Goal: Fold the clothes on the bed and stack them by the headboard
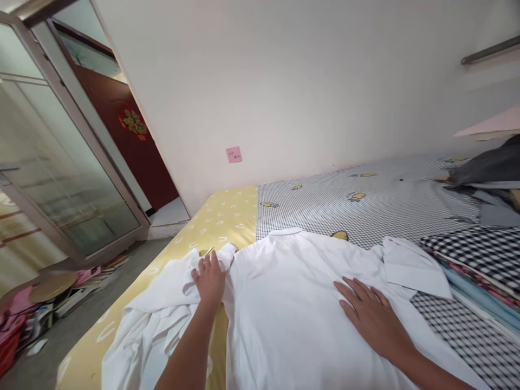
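Note:
A white short-sleeved shirt [284, 309] lies spread over the bed, its collar at the far end. On the shirt's right half, my right hand [368, 311] rests flat with the fingers apart. My left hand [211, 276] is at the shirt's left edge, fingers stretched out over white fabric, holding nothing that I can see. Beside it a second white garment [154, 319] lies crumpled on the yellow sheet. A thin, shiny object [208, 251] shows just beyond my left fingertips; its kind is unclear. The shirt's right sleeve [414, 265] lies folded outward.
The bed has a yellow sheet [239, 211] on the left and a checked sheet [317, 208] with pineapple prints. Folded cloths [483, 265] are stacked at right, below a dark pile [487, 168]. Books and bags [52, 303] lie on the floor by the glass door [65, 157].

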`<state>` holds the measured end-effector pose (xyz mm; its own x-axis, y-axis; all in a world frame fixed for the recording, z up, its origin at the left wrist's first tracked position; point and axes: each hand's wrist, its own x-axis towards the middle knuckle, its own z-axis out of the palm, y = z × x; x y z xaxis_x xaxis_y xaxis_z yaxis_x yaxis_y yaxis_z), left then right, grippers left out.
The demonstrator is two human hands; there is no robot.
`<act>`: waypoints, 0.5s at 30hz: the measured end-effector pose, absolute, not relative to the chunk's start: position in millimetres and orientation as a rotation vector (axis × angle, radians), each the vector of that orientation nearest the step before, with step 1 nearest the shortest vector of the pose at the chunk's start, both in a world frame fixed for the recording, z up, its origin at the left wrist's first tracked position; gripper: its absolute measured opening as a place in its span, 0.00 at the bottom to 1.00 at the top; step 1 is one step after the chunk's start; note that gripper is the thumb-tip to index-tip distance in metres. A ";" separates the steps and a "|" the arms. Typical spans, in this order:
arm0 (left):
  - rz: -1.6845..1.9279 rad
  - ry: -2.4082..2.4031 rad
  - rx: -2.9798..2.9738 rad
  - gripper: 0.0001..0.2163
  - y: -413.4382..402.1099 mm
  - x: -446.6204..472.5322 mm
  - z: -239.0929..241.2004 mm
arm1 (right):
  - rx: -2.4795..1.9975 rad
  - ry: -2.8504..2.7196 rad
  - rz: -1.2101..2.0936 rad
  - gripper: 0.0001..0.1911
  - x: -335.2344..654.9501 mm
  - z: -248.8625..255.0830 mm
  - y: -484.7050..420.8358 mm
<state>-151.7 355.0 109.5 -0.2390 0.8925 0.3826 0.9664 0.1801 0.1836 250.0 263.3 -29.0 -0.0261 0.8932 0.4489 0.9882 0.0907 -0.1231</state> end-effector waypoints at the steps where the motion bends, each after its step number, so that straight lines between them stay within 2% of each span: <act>1: -0.541 -2.327 -1.814 0.24 359.1 -156.3 106.3 | -1.845 -1.965 -0.305 0.27 250.3 -29.6 263.6; 4: -0.535 -2.424 -1.828 0.16 368.8 -162.8 95.8 | -1.832 -1.966 -0.296 0.26 251.3 -31.8 264.2; 7: -0.702 -2.506 -1.733 0.07 379.9 -166.8 96.5 | -1.836 -1.957 -0.310 0.26 251.6 -32.4 264.0; 12: -1.278 -2.723 -1.328 0.13 399.7 -187.2 127.9 | -1.833 -1.970 -0.315 0.25 250.3 -29.7 263.2; 15: -1.773 -2.605 -1.186 0.15 399.1 -202.6 158.7 | -1.820 -1.957 -0.326 0.25 248.7 -29.0 263.8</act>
